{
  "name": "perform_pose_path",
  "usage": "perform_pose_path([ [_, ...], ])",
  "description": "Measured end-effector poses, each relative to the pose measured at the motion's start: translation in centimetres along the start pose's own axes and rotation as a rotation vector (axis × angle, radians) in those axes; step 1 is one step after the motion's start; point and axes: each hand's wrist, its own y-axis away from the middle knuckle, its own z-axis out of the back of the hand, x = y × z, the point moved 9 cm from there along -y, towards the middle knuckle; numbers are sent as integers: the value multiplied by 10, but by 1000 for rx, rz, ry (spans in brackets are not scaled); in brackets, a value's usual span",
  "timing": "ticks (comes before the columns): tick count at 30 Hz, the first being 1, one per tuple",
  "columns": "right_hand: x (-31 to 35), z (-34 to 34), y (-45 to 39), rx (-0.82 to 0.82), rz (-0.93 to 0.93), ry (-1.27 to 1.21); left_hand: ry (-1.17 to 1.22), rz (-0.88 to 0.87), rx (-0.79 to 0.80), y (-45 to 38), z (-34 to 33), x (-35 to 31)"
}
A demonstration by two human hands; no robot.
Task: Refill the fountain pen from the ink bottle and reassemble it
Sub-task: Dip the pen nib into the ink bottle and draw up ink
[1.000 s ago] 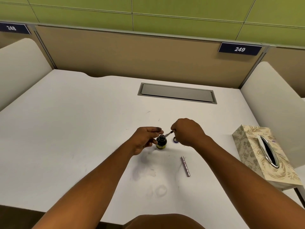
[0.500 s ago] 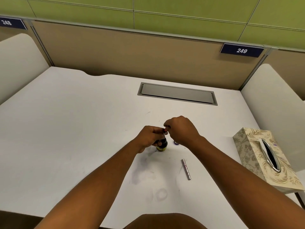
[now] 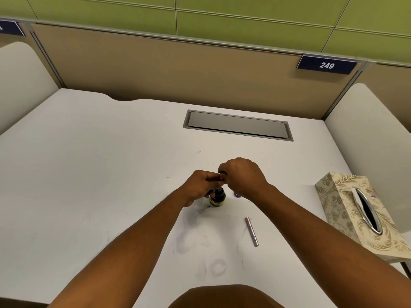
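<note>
A small dark ink bottle (image 3: 218,198) with a yellow label stands open on the white desk (image 3: 100,174). The pen's nib section with its filler (image 3: 220,186) stands upright in the bottle's mouth, mostly hidden by my fingers. My right hand (image 3: 243,177) pinches its top from the right. My left hand (image 3: 199,185) pinches it from the left, fingertips meeting the right hand's above the bottle. The silver pen barrel (image 3: 252,231) lies loose on the desk, in front and to the right. A purple bottle cap (image 3: 237,195) peeks out under my right wrist.
A patterned tissue box (image 3: 355,214) sits at the desk's right edge. A grey cable hatch (image 3: 238,125) is set into the desk further back. Side dividers and a beige back panel enclose the desk. Faint ink smudges (image 3: 200,241) mark the surface near me.
My left hand has risen from the bottle's side to the top of the pen section. My right hand has swung the section from tilted to upright in the bottle.
</note>
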Motion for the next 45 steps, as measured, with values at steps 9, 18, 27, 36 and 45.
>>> perform_pose_path([
  [9,3,1,6,47,31,29,4,-5,-12,0,1,4],
  [18,-2,2,3,-21,26,34,-23,-19,-15,1,0,-3],
  [27,-7,0,0,-27,4,-82,-57,-24,-6,1,0,-10],
  [36,-8,2,1,-53,-6,-79,-55,-7,2,1,0,-11],
  [45,-14,-4,-2,-18,-70,-138,-73,-11,2,1,0,-12],
])
